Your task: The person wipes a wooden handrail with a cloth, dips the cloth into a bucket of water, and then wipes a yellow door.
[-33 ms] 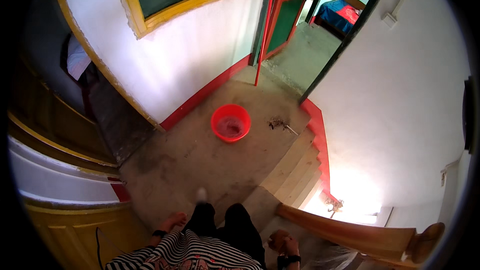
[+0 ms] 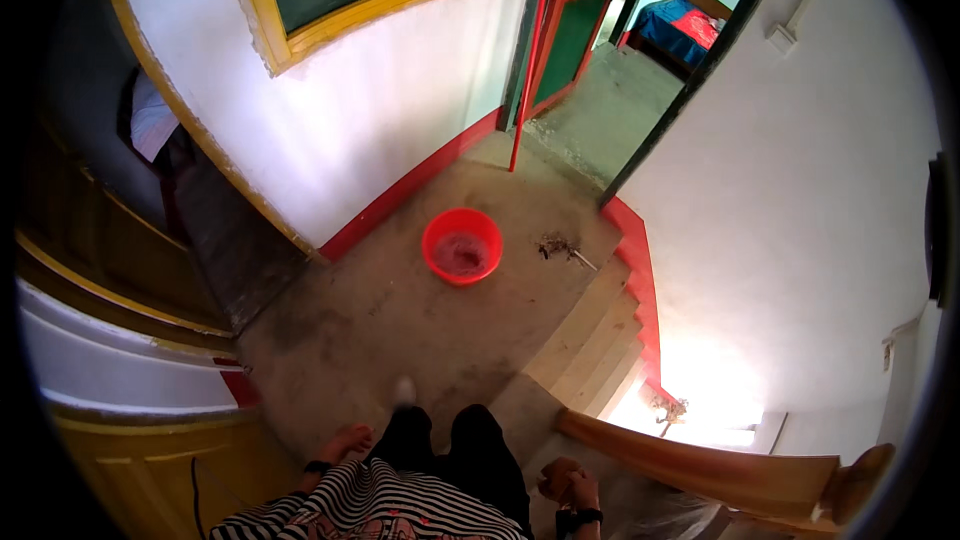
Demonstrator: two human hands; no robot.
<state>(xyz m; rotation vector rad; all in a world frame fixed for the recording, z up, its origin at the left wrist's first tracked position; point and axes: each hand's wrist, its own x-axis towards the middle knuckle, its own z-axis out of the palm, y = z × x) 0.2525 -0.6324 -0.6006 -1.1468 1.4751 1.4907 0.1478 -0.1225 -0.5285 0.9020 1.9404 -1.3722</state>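
My left hand (image 2: 350, 440) hangs low beside my left thigh, with a dark band at the wrist. Its fingers look loosely apart, and nothing shows in them. At my right side, my right hand (image 2: 583, 488) is closed on a brown, rounded thing (image 2: 557, 478), perhaps a bunched cloth; its kind is unclear. This hand is close to the near end of the wooden handrail (image 2: 690, 448). A red plastic basin (image 2: 462, 220) stands on the floor ahead, with sudsy, murky water (image 2: 461, 254) in it. Neither hand touches the basin.
Right of the basin lies a heap of dark debris (image 2: 556, 245) with a light stick (image 2: 584, 260). Steps (image 2: 590, 345) descend on the right beside the handrail. A red pole (image 2: 520, 120) leans near the open green door (image 2: 562, 45). Another doorway (image 2: 230, 210) is at left.
The view has shifted very slightly. Both hands and the basin stay practically where they were.
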